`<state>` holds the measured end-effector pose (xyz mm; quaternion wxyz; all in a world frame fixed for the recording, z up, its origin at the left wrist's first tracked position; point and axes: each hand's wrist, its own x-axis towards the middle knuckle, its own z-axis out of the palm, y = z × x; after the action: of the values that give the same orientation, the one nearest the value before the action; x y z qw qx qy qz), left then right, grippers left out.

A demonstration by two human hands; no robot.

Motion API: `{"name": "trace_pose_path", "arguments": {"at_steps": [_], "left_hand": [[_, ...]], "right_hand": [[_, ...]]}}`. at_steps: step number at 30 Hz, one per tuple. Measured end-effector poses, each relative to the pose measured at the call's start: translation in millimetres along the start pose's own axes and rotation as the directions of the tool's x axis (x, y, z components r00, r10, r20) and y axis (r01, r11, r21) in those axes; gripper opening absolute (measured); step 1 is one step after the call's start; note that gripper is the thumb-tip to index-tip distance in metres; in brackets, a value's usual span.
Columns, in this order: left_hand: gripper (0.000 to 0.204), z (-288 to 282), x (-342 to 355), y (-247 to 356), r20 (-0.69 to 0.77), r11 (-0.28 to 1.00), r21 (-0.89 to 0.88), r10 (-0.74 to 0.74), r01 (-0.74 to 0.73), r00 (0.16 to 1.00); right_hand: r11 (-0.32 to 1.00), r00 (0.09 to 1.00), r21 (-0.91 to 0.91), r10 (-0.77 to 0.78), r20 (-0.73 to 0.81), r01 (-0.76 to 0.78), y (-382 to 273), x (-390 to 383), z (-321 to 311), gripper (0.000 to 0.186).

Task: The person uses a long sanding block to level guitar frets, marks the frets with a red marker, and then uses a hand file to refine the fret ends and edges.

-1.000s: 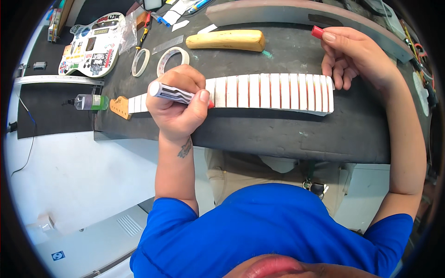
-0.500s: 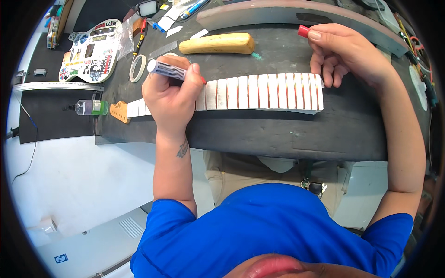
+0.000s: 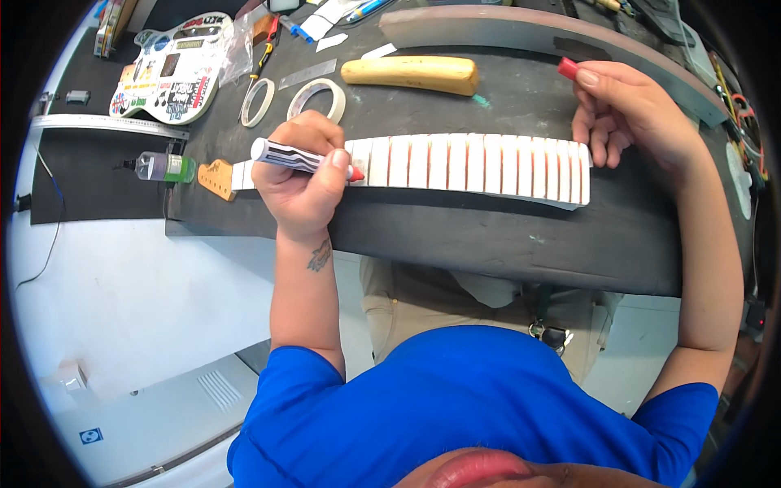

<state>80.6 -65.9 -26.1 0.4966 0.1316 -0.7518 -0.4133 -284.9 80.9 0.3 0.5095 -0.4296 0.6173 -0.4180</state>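
A guitar neck (image 3: 480, 169) lies across the bench, its fingerboard covered in white tape between the frets. Many frets toward its right end are coloured red; those near the wooden headstock (image 3: 216, 180) look dark. My left hand (image 3: 305, 187) is closed around a white-and-dark striped marker (image 3: 281, 154), its red tip down on the taped fingerboard beside a fret. Between thumb and forefinger, my right hand (image 3: 626, 106) pinches a red marker cap (image 3: 567, 67). Its other fingers curl down close to the neck's right end.
Beyond the neck lie a yellow wooden block (image 3: 411, 75), a long grey metal beam (image 3: 504, 31) and two tape rolls (image 3: 333, 96). A sticker-covered white guitar body (image 3: 167, 73) sits far left. Near the headstock is a spray bottle with green liquid (image 3: 167, 167).
The marker tip has moved from the neck's far edge toward me, across its width. The whole view has shifted slightly, and more of a tape roll shows behind my left hand.
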Motion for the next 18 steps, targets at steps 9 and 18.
{"name": "trace_pose_path", "arguments": {"at_steps": [9,18], "left_hand": [[0.015,3,3,2,0.117,0.993,0.035,0.110,-0.115,0.987],[0.014,20,14,-3,-0.065,0.958,0.286,-0.017,0.035,0.998]], "right_hand": [[1.000,0.997,-0.024,0.002,0.074,0.000,3,4,-8,0.039],[0.999,1.000,-0.047,-0.002,0.021,0.003,2,2,-1,0.039]]}}
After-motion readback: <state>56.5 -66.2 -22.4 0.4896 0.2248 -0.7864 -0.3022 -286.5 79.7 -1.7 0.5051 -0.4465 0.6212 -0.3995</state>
